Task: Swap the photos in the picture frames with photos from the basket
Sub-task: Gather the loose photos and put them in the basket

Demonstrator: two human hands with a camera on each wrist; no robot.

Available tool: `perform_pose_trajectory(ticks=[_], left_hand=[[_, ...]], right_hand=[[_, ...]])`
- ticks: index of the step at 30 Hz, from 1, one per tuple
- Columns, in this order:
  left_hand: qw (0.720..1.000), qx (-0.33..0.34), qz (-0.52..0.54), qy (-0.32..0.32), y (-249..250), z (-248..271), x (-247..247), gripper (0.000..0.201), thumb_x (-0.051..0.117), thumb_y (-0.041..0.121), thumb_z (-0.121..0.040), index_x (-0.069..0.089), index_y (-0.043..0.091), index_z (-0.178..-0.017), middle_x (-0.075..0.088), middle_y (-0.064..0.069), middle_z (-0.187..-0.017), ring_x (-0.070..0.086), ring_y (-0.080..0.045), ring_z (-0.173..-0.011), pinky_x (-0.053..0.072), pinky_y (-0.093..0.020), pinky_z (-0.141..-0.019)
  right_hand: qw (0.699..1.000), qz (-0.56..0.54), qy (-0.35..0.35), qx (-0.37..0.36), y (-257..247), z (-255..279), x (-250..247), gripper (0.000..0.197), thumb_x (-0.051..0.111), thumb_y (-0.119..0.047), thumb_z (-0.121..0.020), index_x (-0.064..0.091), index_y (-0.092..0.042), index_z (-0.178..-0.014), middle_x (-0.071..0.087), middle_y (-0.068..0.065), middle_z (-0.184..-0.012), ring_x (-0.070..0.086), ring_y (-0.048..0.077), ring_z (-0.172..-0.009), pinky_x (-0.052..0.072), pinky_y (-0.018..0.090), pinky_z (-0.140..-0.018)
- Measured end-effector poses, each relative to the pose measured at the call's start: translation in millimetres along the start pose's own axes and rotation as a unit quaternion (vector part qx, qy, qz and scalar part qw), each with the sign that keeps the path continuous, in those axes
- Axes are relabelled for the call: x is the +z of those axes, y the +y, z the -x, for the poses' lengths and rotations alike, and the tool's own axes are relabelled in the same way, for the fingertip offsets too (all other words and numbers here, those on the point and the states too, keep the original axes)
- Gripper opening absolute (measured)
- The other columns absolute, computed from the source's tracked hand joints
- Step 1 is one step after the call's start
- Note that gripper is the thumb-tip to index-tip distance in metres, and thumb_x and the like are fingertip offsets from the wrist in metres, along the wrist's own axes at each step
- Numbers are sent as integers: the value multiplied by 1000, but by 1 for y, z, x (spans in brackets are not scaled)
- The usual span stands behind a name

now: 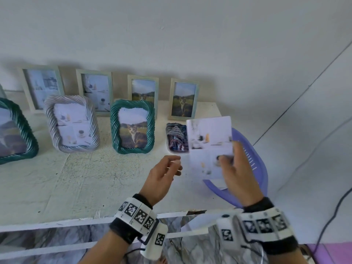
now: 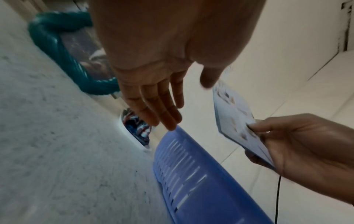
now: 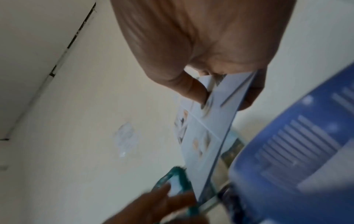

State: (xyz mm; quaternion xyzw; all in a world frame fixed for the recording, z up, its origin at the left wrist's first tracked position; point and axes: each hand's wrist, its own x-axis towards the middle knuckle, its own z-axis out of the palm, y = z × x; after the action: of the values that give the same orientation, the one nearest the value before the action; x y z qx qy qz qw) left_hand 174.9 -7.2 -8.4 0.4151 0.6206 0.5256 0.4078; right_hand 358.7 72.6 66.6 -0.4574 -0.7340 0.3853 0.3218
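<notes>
- Above the purple basket, at the right end of the worktop, a pale photo of small household objects is held upright, pinched at its lower right corner by the right hand.
- The left hand is seen just left of the photo, apart from it, its fingers relaxed and holding nothing.
- A patterned photo is laid flat on the worktop beside the basket.
- The green twisted frame with a cat picture stands further left; other frames are lined up along the wall.
</notes>
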Motion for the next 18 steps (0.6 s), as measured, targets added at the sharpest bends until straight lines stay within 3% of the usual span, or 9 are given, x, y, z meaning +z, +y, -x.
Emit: perform_pose_trajectory(ticks=[2,4,8,12,18], left_hand=[[997,-36,-59,-32,-5,-12,14,24,54,34,-97,57,24,-119,69,2,-98,68,-12,-89,54,-27,-74],[994,-62,-70,-61,-7,-20,28,29,57,34,-96,56,22,-122,69,2,-97,69,-12,-88,55,-31,-77],[991,-102,-40,-78,-2,-24,49,26,59,34,-95,55,20,-117,69,3,-93,69,-12,-84,56,-29,-70],[990,-121,5,-74,2,-23,58,22,60,30,-95,52,17,-112,68,1,-92,71,-11,-78,58,-28,-64],[986,-143,43,-73,6,-25,60,19,61,23,-96,52,11,-108,65,-5,-98,72,-14,-78,60,-33,-60]], right_hand=[[996,71,-3,61,9,-18,-31,33,44,-6,-97,39,-20,-125,61,-2,-106,62,11,-88,47,17,-66],[980,155,-33,123,25,-34,-51,39,45,-10,-95,35,-20,-132,60,7,-109,59,24,-89,45,31,-69],[948,226,-123,187,54,-62,-60,41,48,-11,-93,33,-15,-131,56,15,-117,56,31,-101,49,44,-87],[913,266,-221,217,70,-88,-50,48,56,-12,-93,33,-5,-135,51,15,-128,53,27,-107,46,36,-86],[885,303,-279,215,72,-102,-34,33,63,-15,-88,50,-2,-116,60,15,-117,62,30,-99,54,42,-81]])
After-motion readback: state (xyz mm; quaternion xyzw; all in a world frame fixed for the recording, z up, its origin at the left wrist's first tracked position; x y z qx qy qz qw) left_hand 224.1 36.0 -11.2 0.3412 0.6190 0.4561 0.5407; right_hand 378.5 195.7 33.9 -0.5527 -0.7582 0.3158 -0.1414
